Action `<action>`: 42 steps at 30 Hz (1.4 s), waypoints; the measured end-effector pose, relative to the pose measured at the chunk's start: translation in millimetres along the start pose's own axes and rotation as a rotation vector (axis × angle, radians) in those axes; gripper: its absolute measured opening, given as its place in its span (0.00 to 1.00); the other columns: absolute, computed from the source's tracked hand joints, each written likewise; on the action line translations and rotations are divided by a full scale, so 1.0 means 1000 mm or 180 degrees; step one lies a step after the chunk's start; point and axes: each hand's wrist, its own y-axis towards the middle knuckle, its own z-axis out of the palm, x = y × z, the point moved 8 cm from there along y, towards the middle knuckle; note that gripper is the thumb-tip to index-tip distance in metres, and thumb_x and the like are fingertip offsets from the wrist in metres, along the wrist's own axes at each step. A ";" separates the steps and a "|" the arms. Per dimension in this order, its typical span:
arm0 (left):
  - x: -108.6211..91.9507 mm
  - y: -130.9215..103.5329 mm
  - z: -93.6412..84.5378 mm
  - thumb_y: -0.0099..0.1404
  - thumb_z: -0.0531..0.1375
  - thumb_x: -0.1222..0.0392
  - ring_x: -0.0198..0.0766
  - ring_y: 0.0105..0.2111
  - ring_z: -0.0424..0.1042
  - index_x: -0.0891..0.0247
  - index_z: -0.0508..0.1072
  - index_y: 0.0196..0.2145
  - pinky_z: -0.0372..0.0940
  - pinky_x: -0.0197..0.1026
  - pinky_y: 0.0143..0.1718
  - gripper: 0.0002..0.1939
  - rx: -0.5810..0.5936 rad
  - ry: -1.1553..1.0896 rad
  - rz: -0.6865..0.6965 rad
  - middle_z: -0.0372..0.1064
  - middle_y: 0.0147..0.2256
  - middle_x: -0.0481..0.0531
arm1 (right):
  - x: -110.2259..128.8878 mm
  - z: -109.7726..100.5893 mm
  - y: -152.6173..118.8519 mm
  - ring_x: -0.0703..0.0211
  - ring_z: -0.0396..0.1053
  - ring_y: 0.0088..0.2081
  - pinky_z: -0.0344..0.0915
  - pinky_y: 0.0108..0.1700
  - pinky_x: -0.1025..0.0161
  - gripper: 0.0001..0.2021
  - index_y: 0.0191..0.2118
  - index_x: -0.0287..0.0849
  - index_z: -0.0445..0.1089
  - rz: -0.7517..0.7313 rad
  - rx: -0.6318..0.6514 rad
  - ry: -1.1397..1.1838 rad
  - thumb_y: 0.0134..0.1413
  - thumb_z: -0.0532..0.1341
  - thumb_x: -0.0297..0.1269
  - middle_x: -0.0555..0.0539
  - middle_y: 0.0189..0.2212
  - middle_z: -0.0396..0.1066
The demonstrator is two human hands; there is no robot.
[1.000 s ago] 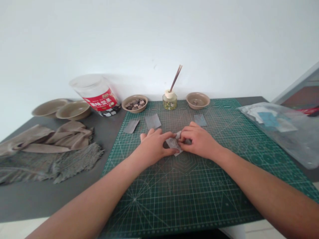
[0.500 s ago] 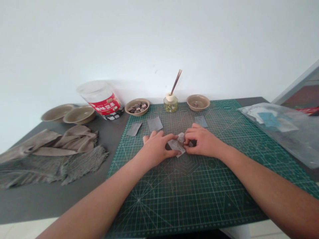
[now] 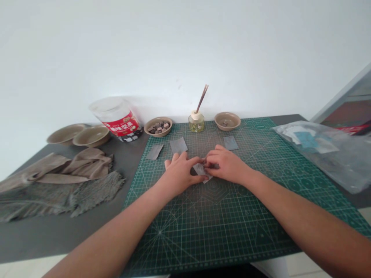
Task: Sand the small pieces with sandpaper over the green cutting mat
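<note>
A small grey sheet [image 3: 199, 168] lies on the green cutting mat [image 3: 185, 224], between my two hands. My left hand [image 3: 181, 170] holds its left part, the thumb at the near edge and the index finger at the far edge, while the other fingers rest on the mat. My right hand [image 3: 223, 164] is closed in a pinch over the sheet's right end. Its fingertips cover that end, so how it is folded there is hidden. Beyond the hands lie further grey pieces: a flat square [image 3: 178, 145], a slightly curled piece [image 3: 155, 151] and a bluish-grey piece [image 3: 231, 143].
At the back stand a bowl of small brownish chunks [image 3: 159, 127], a reed diffuser [image 3: 196, 121] and a bowl [image 3: 227, 121] with a few bits. Leftward are a red-labelled tub [image 3: 117, 119], two bowls [image 3: 91, 136] and crumpled cloth [image 3: 58, 185]. A plastic bag [image 3: 342, 154] lies right.
My right hand has moved left, closer to my left hand, and its fingertips now cover the sheet's raised right end. My left hand keeps its hold. The view has shifted slightly.
</note>
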 end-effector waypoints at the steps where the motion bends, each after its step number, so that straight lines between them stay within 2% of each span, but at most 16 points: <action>1: 0.000 0.000 0.000 0.57 0.61 0.32 0.59 0.49 0.61 0.41 0.72 0.55 0.57 0.58 0.48 0.30 0.0008 0.0000 -0.0011 0.65 0.45 0.58 | 0.000 0.001 -0.002 0.55 0.61 0.38 0.58 0.43 0.58 0.07 0.29 0.43 0.71 -0.0052 0.0079 0.0039 0.57 0.66 0.34 0.49 0.32 0.73; 4: 0.001 0.000 0.000 0.57 0.61 0.31 0.59 0.49 0.61 0.40 0.71 0.56 0.57 0.59 0.48 0.31 -0.0003 -0.0027 0.0003 0.65 0.45 0.58 | -0.005 -0.002 -0.006 0.56 0.61 0.38 0.58 0.43 0.59 0.07 0.28 0.43 0.71 -0.0049 0.0193 0.0097 0.55 0.67 0.35 0.50 0.32 0.73; 7: 0.001 0.000 0.000 0.58 0.60 0.31 0.60 0.49 0.61 0.38 0.70 0.57 0.57 0.59 0.47 0.31 -0.0036 -0.0030 0.0052 0.65 0.45 0.57 | -0.009 -0.007 -0.004 0.56 0.62 0.37 0.58 0.44 0.58 0.07 0.28 0.43 0.70 0.0087 0.0037 0.0026 0.56 0.66 0.34 0.50 0.31 0.72; 10: 0.001 0.001 0.001 0.58 0.60 0.31 0.59 0.50 0.61 0.40 0.71 0.56 0.57 0.58 0.48 0.30 -0.0003 -0.0031 0.0031 0.65 0.45 0.57 | -0.003 -0.005 -0.001 0.56 0.62 0.38 0.58 0.44 0.58 0.07 0.29 0.43 0.69 0.0030 -0.0041 -0.0047 0.59 0.64 0.32 0.49 0.31 0.71; 14: 0.001 0.001 0.001 0.57 0.61 0.31 0.59 0.50 0.61 0.40 0.72 0.56 0.56 0.57 0.48 0.30 0.0034 -0.0036 -0.0019 0.65 0.45 0.57 | -0.001 -0.003 -0.008 0.55 0.62 0.38 0.59 0.42 0.58 0.06 0.29 0.44 0.70 -0.0096 0.0140 -0.0110 0.55 0.66 0.31 0.49 0.31 0.71; 17: -0.004 0.000 -0.005 0.57 0.62 0.33 0.58 0.49 0.62 0.42 0.72 0.55 0.56 0.57 0.48 0.30 -0.0109 -0.0014 0.0087 0.66 0.45 0.57 | -0.015 -0.019 -0.014 0.54 0.63 0.39 0.59 0.43 0.57 0.05 0.29 0.44 0.71 0.0253 -0.0138 -0.0065 0.51 0.67 0.31 0.48 0.31 0.71; 19: -0.008 -0.001 -0.012 0.59 0.63 0.36 0.56 0.48 0.63 0.44 0.72 0.55 0.56 0.56 0.47 0.28 -0.0264 -0.0103 0.0220 0.66 0.45 0.55 | -0.026 -0.031 -0.018 0.56 0.64 0.36 0.60 0.40 0.58 0.03 0.32 0.44 0.72 0.0681 -0.0524 0.0404 0.53 0.67 0.34 0.49 0.31 0.72; 21: -0.013 -0.003 -0.023 0.62 0.62 0.41 0.53 0.49 0.64 0.47 0.70 0.56 0.57 0.54 0.47 0.26 -0.0470 -0.0351 0.0373 0.68 0.45 0.54 | -0.032 -0.031 -0.019 0.59 0.65 0.32 0.61 0.36 0.60 0.06 0.37 0.44 0.71 0.1065 -0.0752 0.1369 0.54 0.67 0.37 0.51 0.31 0.71; 25: -0.023 -0.008 -0.038 0.67 0.60 0.55 0.44 0.47 0.68 0.52 0.69 0.54 0.59 0.48 0.48 0.18 -0.0676 -0.1041 0.0795 0.72 0.44 0.51 | -0.020 -0.007 -0.014 0.61 0.69 0.33 0.65 0.36 0.61 0.13 0.41 0.44 0.68 0.1276 -0.0731 0.3421 0.52 0.69 0.39 0.51 0.34 0.73; 29: -0.026 -0.012 -0.040 0.67 0.61 0.58 0.40 0.43 0.70 0.55 0.72 0.47 0.61 0.45 0.48 0.10 -0.0666 -0.1483 0.1048 0.74 0.40 0.49 | -0.008 0.011 -0.013 0.64 0.68 0.30 0.64 0.34 0.63 0.14 0.41 0.44 0.69 0.1373 -0.0461 0.4385 0.52 0.71 0.39 0.52 0.32 0.72; 34: -0.021 -0.014 -0.040 0.67 0.62 0.59 0.38 0.39 0.71 0.56 0.73 0.47 0.63 0.45 0.47 0.11 -0.0839 -0.1700 0.0965 0.73 0.38 0.49 | -0.003 0.013 -0.014 0.63 0.70 0.31 0.64 0.34 0.64 0.12 0.42 0.44 0.71 0.1390 -0.0393 0.4778 0.55 0.69 0.39 0.51 0.32 0.74; 38: -0.021 -0.015 -0.040 0.66 0.63 0.58 0.39 0.38 0.72 0.58 0.74 0.43 0.63 0.45 0.45 0.08 -0.0908 -0.1706 0.1000 0.73 0.36 0.50 | -0.002 0.013 -0.014 0.63 0.70 0.31 0.66 0.35 0.63 0.16 0.45 0.42 0.74 0.1471 -0.0324 0.4444 0.51 0.72 0.39 0.49 0.33 0.77; 42: -0.021 -0.015 -0.039 0.66 0.64 0.57 0.39 0.38 0.72 0.59 0.74 0.45 0.64 0.44 0.44 0.10 -0.0940 -0.1849 0.1047 0.74 0.38 0.51 | 0.000 0.008 -0.015 0.59 0.74 0.38 0.69 0.40 0.61 0.16 0.47 0.42 0.75 0.1403 -0.0364 0.4067 0.52 0.71 0.38 0.46 0.40 0.79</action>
